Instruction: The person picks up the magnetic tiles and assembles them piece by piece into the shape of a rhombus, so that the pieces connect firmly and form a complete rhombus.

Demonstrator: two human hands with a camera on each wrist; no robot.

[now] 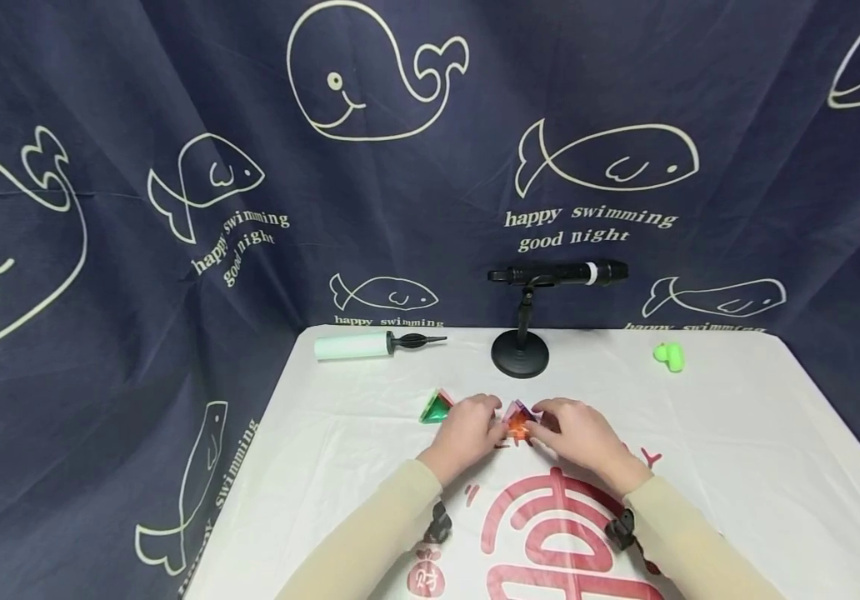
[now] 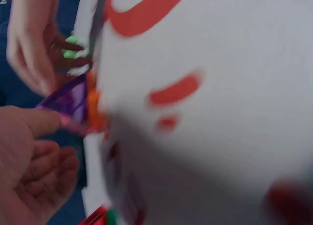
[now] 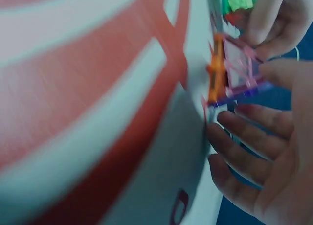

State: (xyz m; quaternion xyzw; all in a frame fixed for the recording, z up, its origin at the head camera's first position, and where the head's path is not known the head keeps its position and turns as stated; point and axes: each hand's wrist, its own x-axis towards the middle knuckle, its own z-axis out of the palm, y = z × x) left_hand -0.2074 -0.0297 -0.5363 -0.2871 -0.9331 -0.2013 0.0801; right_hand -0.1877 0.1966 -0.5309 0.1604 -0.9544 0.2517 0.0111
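Note:
A small pyramid of see-through triangular tiles, orange, purple and pink, stands on the white tablecloth between both hands. From its left side my left hand reaches in; in the left wrist view the thumb touches near the pink edge while the other fingers curl loosely apart from it. My right hand is at the other side. Its thumb touches the upper purple-pink corner, and the other fingers spread beside the base. Partly behind my left hand sits a green and red tile piece.
A microphone on a black stand stands at the back. To its left lies a pale green hand pump, to its right a bright green object. A dark blue curtain hangs behind the table.

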